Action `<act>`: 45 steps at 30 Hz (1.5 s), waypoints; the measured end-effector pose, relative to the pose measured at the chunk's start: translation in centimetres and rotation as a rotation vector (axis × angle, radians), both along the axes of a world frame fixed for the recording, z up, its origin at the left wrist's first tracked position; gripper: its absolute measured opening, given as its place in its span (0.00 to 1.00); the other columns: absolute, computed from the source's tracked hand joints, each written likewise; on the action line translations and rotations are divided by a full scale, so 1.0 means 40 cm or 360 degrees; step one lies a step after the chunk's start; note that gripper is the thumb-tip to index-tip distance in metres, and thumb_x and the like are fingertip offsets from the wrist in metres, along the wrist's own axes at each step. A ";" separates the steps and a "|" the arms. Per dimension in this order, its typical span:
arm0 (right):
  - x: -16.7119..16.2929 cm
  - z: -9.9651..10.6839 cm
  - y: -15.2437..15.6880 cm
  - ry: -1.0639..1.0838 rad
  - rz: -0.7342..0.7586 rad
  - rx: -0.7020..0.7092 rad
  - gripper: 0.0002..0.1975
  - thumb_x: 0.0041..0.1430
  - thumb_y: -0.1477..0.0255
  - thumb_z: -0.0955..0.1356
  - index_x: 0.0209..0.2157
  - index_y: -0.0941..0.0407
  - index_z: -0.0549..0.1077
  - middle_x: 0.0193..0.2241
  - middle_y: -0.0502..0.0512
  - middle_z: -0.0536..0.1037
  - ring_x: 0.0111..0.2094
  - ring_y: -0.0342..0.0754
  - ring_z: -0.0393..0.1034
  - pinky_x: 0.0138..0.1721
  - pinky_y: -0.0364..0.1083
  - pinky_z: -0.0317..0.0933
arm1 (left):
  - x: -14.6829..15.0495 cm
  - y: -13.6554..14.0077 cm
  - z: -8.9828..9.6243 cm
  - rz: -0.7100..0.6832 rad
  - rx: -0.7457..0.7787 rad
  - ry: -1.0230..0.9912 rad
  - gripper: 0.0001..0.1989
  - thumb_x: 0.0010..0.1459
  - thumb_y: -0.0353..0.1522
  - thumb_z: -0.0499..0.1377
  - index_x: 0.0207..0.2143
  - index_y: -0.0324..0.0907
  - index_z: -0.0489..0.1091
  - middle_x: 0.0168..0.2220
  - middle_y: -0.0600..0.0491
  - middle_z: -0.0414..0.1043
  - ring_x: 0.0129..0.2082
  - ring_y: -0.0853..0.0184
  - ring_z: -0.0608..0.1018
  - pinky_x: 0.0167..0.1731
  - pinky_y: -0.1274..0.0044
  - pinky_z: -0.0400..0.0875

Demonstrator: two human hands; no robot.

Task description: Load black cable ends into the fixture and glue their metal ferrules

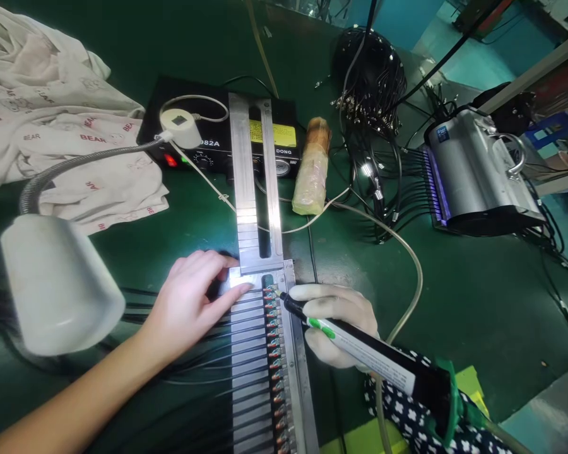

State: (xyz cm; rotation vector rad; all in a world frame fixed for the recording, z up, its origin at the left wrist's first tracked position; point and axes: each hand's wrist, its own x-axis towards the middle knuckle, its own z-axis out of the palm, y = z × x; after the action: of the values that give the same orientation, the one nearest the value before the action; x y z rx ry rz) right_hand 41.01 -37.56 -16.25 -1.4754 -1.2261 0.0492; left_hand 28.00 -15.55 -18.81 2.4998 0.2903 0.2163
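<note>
Cables [203, 364] run rightward past the bare left hand [189, 291], thumb at the far end of a metal rack [293, 353]; whether that grip pinches anything I cannot tell. Connectors [274, 342] line the rack lengthwise, toward the wearer. Just right, the gloved right hand [341, 309] has its grip around a black pen-like tool [366, 354], tip pointing left at the farthest connector.

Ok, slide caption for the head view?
Gloved right hand holds a syringe at cable ends; left hand touches the metal holder.
</note>
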 end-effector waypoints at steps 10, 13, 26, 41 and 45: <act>-0.003 0.005 0.002 0.0011 0.0012 0.0038 0.10 0.52 0.78 0.69 0.39 0.58 0.74 0.38 0.60 0.82 0.36 0.50 0.80 0.37 0.46 0.77 | -0.001 0.001 0.005 0.0029 -0.0004 0.0015 0.16 0.60 0.46 0.56 0.41 0.44 0.69 0.30 0.55 0.68 0.33 0.62 0.72 0.36 0.69 0.62; -0.001 0.007 0.002 0.0012 0.0005 0.0056 0.09 0.52 0.78 0.69 0.38 0.59 0.74 0.37 0.61 0.82 0.35 0.50 0.80 0.36 0.46 0.77 | -0.001 0.001 0.004 0.0042 -0.0002 0.0017 0.16 0.60 0.46 0.56 0.41 0.44 0.69 0.30 0.55 0.69 0.33 0.61 0.72 0.36 0.69 0.63; -0.002 0.009 0.002 0.0043 -0.0003 0.0063 0.10 0.51 0.79 0.69 0.37 0.59 0.74 0.37 0.61 0.82 0.34 0.50 0.80 0.35 0.45 0.77 | -0.001 0.002 0.000 0.0020 -0.0006 0.0010 0.16 0.61 0.46 0.56 0.41 0.44 0.68 0.30 0.54 0.67 0.33 0.62 0.71 0.36 0.69 0.62; 0.003 -0.004 0.007 0.0086 0.0014 0.0050 0.10 0.53 0.78 0.69 0.40 0.57 0.74 0.40 0.59 0.81 0.38 0.50 0.80 0.37 0.46 0.77 | -0.002 0.001 0.008 0.0023 -0.0038 0.0043 0.16 0.60 0.47 0.56 0.40 0.45 0.68 0.30 0.54 0.67 0.33 0.61 0.70 0.37 0.68 0.62; 0.003 -0.002 0.007 0.0079 -0.0008 0.0034 0.10 0.53 0.78 0.69 0.39 0.57 0.74 0.40 0.60 0.81 0.38 0.50 0.79 0.39 0.47 0.77 | 0.002 -0.001 0.008 0.0047 -0.0041 0.0040 0.16 0.60 0.47 0.56 0.39 0.45 0.69 0.29 0.54 0.68 0.33 0.61 0.71 0.36 0.68 0.62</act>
State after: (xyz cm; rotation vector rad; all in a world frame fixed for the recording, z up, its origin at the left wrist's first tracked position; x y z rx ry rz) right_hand 41.14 -37.28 -16.34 -1.4505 -1.1795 0.0692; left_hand 28.07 -15.60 -18.48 2.4758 0.3382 0.1920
